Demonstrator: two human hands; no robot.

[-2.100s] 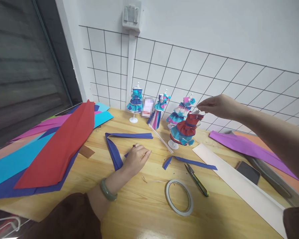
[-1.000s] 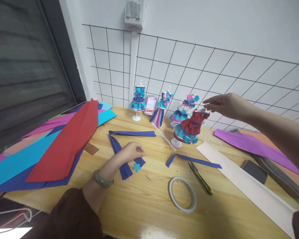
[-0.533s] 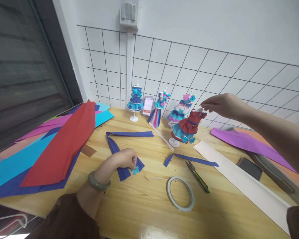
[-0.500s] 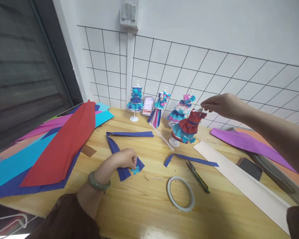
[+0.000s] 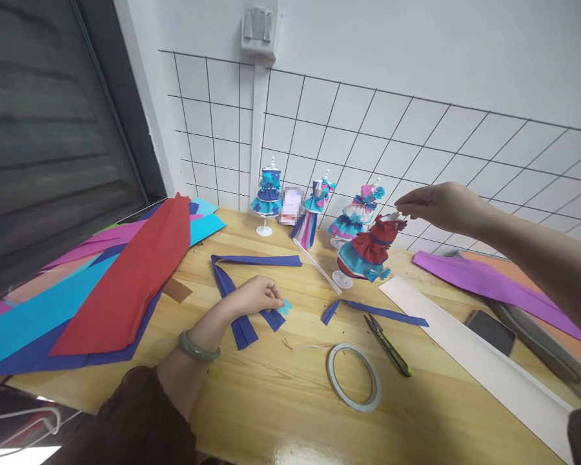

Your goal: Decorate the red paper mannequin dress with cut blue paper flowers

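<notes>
My left hand (image 5: 259,296), with a green bangle on its wrist, is closed in a pinch on a small light-blue flower cutout (image 5: 285,306), just above a folded dark-blue paper strip (image 5: 244,330). At the back right, my right hand (image 5: 423,205) pinches the top of a small dress form (image 5: 374,240) in a red and turquoise paper dress. The form leans to the right on its white round base. Three more dressed forms stand behind it, among them a blue one (image 5: 266,194) at the left.
Colored paper sheets (image 5: 126,278) lie at the left. A tape roll (image 5: 353,378), green-handled snips (image 5: 390,347), a second blue strip (image 5: 385,310), a white paper strip (image 5: 465,349) and a dark phone (image 5: 491,330) lie at the front and right. A wire grid (image 5: 339,123) lines the wall.
My left hand has moved slightly right and up with the flower, away from the table. The red dress form has turned a little in my right hand. The view has shifted slightly.
</notes>
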